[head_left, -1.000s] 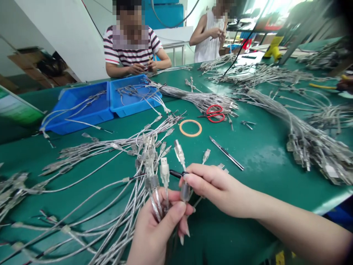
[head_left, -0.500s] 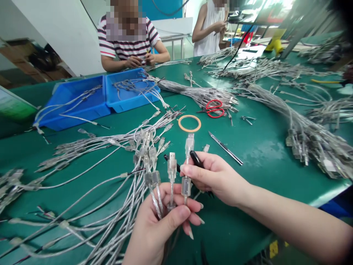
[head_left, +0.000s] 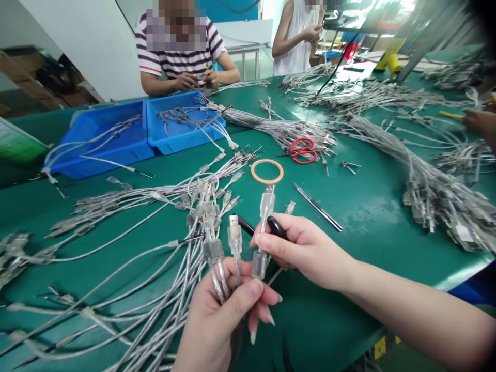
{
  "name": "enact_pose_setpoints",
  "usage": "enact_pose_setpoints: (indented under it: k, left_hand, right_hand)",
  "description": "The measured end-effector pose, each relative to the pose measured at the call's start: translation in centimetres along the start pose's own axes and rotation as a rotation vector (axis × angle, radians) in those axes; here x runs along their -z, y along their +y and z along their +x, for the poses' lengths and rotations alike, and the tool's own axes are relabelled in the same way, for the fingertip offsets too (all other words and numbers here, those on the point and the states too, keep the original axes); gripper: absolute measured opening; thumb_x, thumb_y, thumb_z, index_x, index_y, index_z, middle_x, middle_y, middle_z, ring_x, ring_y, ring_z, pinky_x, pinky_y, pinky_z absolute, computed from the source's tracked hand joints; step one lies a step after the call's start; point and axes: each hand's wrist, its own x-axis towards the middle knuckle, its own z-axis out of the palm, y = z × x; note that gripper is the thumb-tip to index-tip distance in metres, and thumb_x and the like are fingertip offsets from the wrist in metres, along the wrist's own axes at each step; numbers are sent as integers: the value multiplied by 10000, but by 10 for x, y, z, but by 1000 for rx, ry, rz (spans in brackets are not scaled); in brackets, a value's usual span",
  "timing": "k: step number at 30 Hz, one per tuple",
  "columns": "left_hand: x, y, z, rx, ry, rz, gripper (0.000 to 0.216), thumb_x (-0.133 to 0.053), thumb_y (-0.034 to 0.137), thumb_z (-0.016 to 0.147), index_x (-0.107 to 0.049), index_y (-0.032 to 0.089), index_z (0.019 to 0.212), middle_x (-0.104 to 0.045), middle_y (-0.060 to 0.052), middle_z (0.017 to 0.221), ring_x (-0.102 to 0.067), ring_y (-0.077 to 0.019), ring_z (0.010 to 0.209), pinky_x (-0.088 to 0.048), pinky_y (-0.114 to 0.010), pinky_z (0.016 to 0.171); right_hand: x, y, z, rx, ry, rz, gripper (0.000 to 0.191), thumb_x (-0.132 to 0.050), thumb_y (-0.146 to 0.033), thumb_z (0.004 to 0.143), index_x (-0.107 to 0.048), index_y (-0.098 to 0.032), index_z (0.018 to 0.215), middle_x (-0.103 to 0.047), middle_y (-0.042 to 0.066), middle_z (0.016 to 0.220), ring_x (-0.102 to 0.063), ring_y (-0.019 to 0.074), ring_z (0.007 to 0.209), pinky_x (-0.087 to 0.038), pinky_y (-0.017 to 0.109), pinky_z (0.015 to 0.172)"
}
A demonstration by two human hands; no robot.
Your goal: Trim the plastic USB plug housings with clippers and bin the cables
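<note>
- Plastic USB plug (head_left: 267,201) is up over the desk (head_left: 372,206), metal end pointing away, long axis near upright, leaning a touch right
- two blue trays (head_left: 135,152), loose cables (head_left: 180,116) in both
- left hand (head_left: 222,312): grip pinching its cord (head_left: 264,226), thumb on top
- right hand (head_left: 300,248): grip wrapped round a black handle (head_left: 277,227)

We count two blue trays (head_left: 116,161), one pair of red scissors (head_left: 304,150), one orange ring (head_left: 252,171), one knife (head_left: 318,207), uncountably many cables (head_left: 251,124).
</note>
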Motion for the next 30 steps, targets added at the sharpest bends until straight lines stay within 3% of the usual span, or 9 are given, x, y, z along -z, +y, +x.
enact_pose_setpoints:
  k: [2, 5, 9, 14, 21, 25, 30]
  left_hand:
    - [-2, 0, 1, -29, 57, 13, 178, -790, 219, 739, -626, 159, 770, -736, -40, 578, -611, -95, 451, -418, -115, 407]
    - [-1, -2, 3, -107, 75, 60, 170, -796, 244, 731, -652, 155, 747, -720, -21, 576, -591, -87, 452, -417, -122, 409]
    - [7, -8, 6, -199, 54, 162, 132, -774, 262, 759, -683, 168, 756, -665, 21, 518, -568, -77, 446, -415, -128, 423]
    - [13, -10, 8, -236, 29, 252, 170, -728, 289, 807, -694, 168, 693, -661, 22, 518, -530, -51, 429, -364, -114, 412]
    - [5, -7, 4, -186, -5, 188, 114, -771, 292, 763, -720, 191, 750, -766, -25, 661, -633, -96, 509, -449, -132, 458]
    - [2, -3, 1, -141, 12, 78, 123, -801, 287, 728, -742, 184, 759, -758, -32, 636, -662, -119, 540, -491, -146, 490]
    - [4, -1, 3, -71, -89, 42, 123, -766, 293, 766, -754, 171, 758, -761, -54, 648, -675, -133, 550, -508, -156, 495]
  right_hand:
    - [0, -4, -3, -29, -68, -43, 302, -501, -425, 972, -582, -135, 974, -342, -72, 601, -281, 59, 508, -252, 189, 461]
    - [-1, -9, -8, -100, -241, 10, 274, -410, -377, 1016, -505, -134, 1099, -467, -30, 709, -471, 82, 636, -386, 199, 591]
    - [-4, -11, -11, -109, -372, -99, 173, -374, -275, 1028, -408, -155, 1148, -610, 61, 905, -617, 161, 881, -466, 316, 810]
    - [-7, -9, -11, -65, -288, -115, 156, -406, -308, 1015, -427, -153, 1022, -607, 55, 839, -645, 173, 804, -485, 297, 728]
    - [-4, -12, -10, 33, -116, -367, 371, -363, -383, 1025, -561, -127, 844, -552, 8, 673, -531, 101, 631, -426, 215, 606]
    - [-5, -10, -11, 26, -151, -80, 246, -428, -355, 1010, -557, -147, 986, -584, -12, 704, -591, 92, 636, -479, 202, 633]
    - [-7, -5, -10, 95, 101, -43, 108, -585, -255, 933, -632, -160, 952, -630, -13, 758, -593, 87, 707, -502, 187, 699]
